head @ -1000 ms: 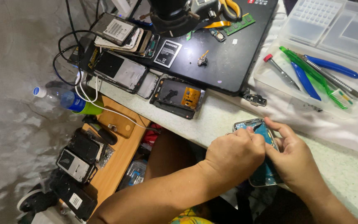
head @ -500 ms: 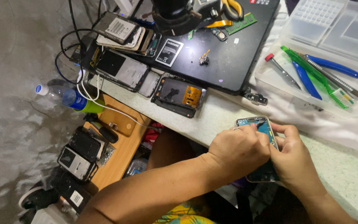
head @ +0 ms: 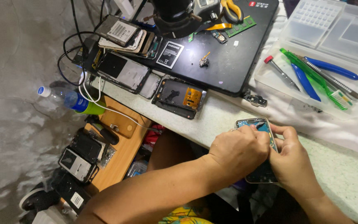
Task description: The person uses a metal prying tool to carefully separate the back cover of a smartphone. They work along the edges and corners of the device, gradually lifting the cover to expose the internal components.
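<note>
A black mat (head: 233,62) holds phone parts, a clear tray (head: 270,76) holds tools, a bottle (head: 69,99) lies left.

Landmark: black rectangular work mat (head: 233,62) on the pale speckled countertop (head: 340,166).

Below the mat's near edge, left hand (head: 239,151) and right hand (head: 293,159) both grip an opened silver-framed smartphone (head: 257,123) with blue-green internals; fingers curl over its upper half, lower half mostly hidden.

Just below the mat's left corner: dismantled black phone chassis with orange flex panel (head: 181,97).

Right of the mat: clear plastic tray (head: 266,76) holding blue-handled tweezers (head: 332,68), a green brush (head: 311,74) and a red-capped screwdriver (head: 280,72).
</note>
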